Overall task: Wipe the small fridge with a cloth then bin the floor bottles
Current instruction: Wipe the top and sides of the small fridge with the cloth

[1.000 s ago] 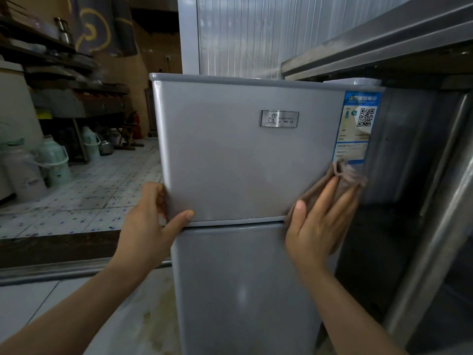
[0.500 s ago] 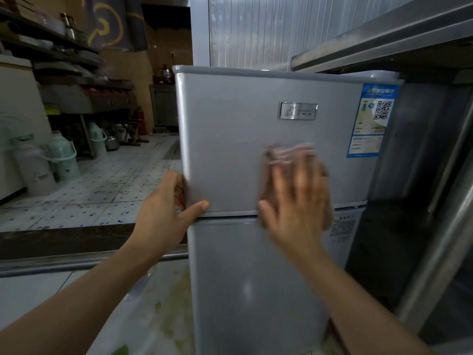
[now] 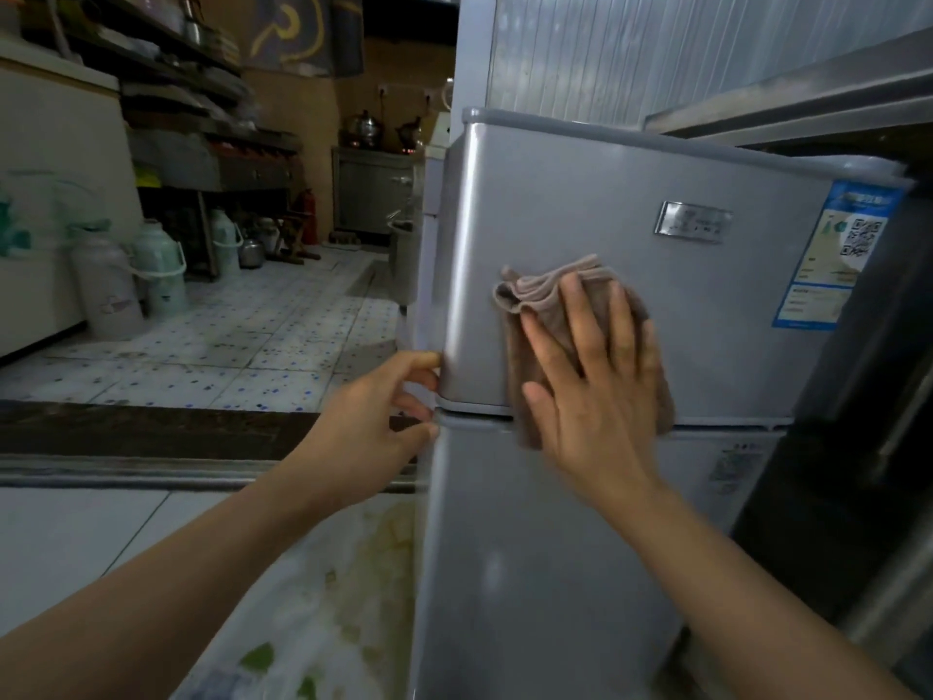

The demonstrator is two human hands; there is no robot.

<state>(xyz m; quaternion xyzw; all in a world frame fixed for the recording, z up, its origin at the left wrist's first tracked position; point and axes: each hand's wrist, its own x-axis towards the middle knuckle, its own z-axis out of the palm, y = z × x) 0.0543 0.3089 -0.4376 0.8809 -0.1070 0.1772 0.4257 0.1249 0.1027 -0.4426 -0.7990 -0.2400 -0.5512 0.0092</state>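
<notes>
A small silver two-door fridge (image 3: 570, 204) stands before me, with a metal badge and a blue label on its upper door. My right hand (image 3: 595, 391) presses a folded brown cloth (image 3: 535, 290) flat against the lower left part of the upper door, fingers spread and straight. My left hand (image 3: 373, 426) is at the fridge's left edge, level with the gap between the two doors, fingers curled round that edge. No floor bottles are clearly visible near the fridge.
A steel counter (image 3: 787, 98) overhangs the fridge at the right, with a dark cavity beneath it. Several thermos jugs (image 3: 156, 270) stand on the tiled floor at the left, below cluttered shelves. A dark threshold strip (image 3: 151, 431) crosses the floor. A printed plastic sheet (image 3: 313, 608) lies beside the fridge.
My right hand has swept the cloth leftward across the upper door, from the blue label to near the left edge. My left hand stays at the left edge, its thumb off the door front.
</notes>
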